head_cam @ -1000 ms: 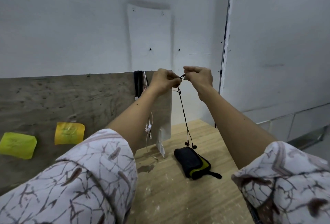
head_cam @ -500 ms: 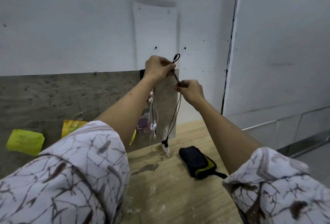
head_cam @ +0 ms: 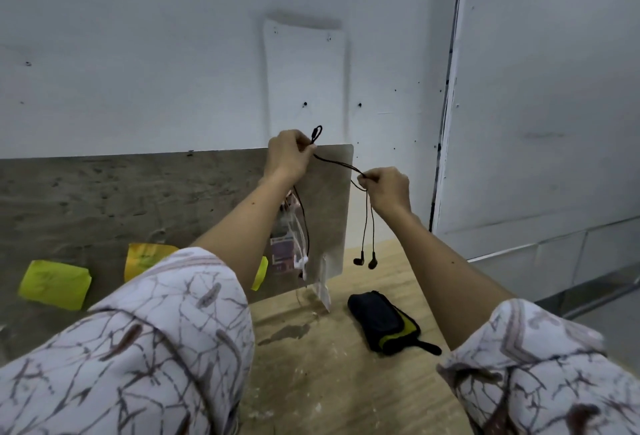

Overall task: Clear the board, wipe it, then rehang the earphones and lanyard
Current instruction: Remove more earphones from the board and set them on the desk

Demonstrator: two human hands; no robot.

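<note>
Since half a second ago, I see the right hand (head_cam: pixel 388 188) has swung out to the right of the board (head_cam: pixel 329 199), and the two black buds now hang clear beside the board's right edge. The left hand (head_cam: pixel 289 155) has stayed up at the board's top edge.

Far left of the board's right end, a green note (head_cam: pixel 55 284) sticks to the board. An orange note (head_cam: pixel 143 256) sits a little closer. Another bit of yellow note (head_cam: pixel 261 273) peeks out from behind my left arm.

The left hand is at the top of the board, near its right corner. Its fingers are curled tight and pinch the black cord of the earphones (head_cam: pixel 367 226). A small loop of cord pokes up above that hand. Under the hand, a lanyard (head_cam: pixel 285 244) with a card hangs down the front of the board, with white earphones (head_cam: pixel 301 261) next to it.

The black cord runs from the left hand down to the right hand, just right of the board. The right fingers are curled and pinch the cord too. Below that hand the two buds dangle in the air, not touching the table (head_cam: pixel 329 365).

On the table, below the board's right corner, lies a black pouch (head_cam: pixel 384 322) with a yellow-green stripe.
</note>
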